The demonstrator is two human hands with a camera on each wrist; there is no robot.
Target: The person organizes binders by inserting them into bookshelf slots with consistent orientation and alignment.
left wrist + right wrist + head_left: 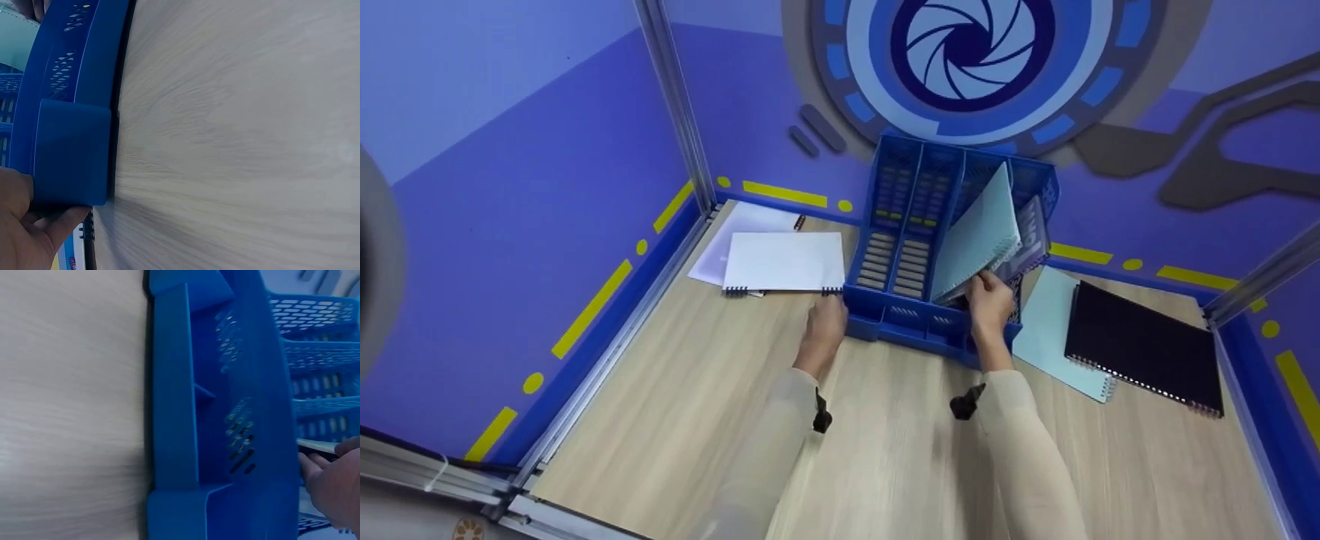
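A blue file organizer with upright compartments stands at the back of the table. My right hand pinches the lower edge of a pale green spiral notebook, which leans at a slant in a right-hand compartment. Just right of it stands another spiral notebook with a greyish cover. At the organizer's front left corner, my left hand grips the side; the left wrist view shows thumb and fingers around that corner. In the right wrist view the right hand reaches over the organizer's front wall, partly cut off by the frame.
Left of the organizer, a white spiral notebook overlaps a pale lavender one. On the right, a black spiral notebook partly covers a pale green one. Printed panels and metal rails enclose the table.
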